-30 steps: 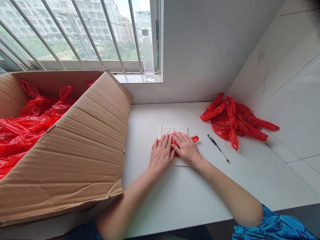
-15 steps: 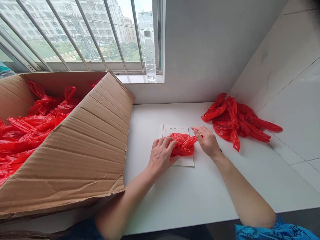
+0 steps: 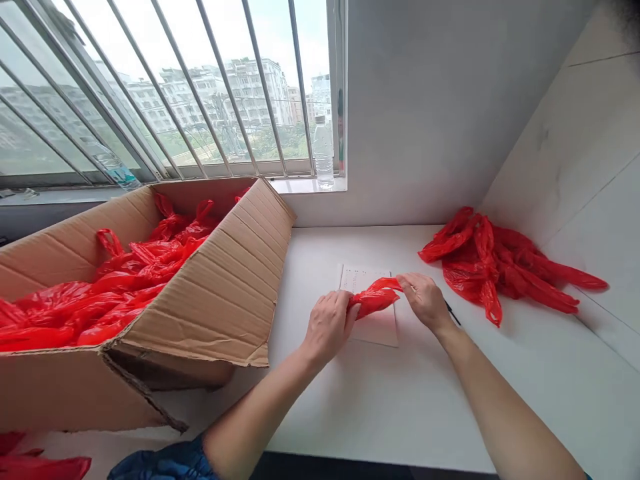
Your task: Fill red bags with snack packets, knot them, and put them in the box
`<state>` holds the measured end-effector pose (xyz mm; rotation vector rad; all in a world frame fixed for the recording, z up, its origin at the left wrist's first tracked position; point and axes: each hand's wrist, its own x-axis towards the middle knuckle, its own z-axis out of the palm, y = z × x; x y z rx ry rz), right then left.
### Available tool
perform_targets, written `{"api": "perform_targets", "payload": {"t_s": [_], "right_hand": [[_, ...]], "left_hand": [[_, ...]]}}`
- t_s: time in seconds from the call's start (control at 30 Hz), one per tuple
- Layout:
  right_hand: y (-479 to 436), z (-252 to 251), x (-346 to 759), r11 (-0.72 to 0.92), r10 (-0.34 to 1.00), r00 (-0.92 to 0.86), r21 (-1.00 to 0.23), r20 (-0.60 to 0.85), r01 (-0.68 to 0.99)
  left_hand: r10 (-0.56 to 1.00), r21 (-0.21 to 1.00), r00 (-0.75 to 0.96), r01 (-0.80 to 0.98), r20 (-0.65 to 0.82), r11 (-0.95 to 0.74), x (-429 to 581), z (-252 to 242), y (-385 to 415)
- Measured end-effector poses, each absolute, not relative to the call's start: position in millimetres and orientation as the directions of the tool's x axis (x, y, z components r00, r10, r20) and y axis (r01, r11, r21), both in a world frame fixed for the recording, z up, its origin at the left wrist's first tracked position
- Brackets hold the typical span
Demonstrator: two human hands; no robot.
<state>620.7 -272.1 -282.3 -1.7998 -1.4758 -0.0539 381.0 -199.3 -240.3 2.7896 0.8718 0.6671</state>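
A red plastic bag is stretched between my two hands above a white paper booklet with printed rows. My left hand is wrapped round the bunched left end of the bag. The fingers of my right hand pinch the bag's thin right end. Whether anything is inside the bag cannot be seen. Just beyond my right wrist a black pen lies on the white table, partly covered by the wrist.
To the left stands a large cardboard box full of red plastic bags. More red bags lie heaped by the tiled wall at right. A clear bottle stands on the sill of the barred window. Red plastic shows at bottom left.
The bag has gone from a rounded bundle on the booklet to a narrower, twisted strip held in both hands. My left hand has closed round it. The view has tilted up and left.
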Motion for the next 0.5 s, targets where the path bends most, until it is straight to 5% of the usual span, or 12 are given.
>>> {"api": "perform_targets", "payload": {"t_s": [0.27,0.4,0.5], "right_hand": [[-279,-293,609,0.016,0.897,0.251,-0.594,0.364,0.804],[-277,-296,590,0.0,0.952,0.2,-0.654,0.233,0.757],[-273,-301,577,0.054,0.958,0.143,-0.648,0.248,0.76]], "left_hand": [[0.62,0.628,0.785,0.49,-0.014,-0.605,300,-133,-246],[0.612,0.584,0.789,0.522,-0.054,-0.621,243,-77,-248],[0.724,0.466,0.678,0.604,0.128,-0.647,203,-38,-240]]}}
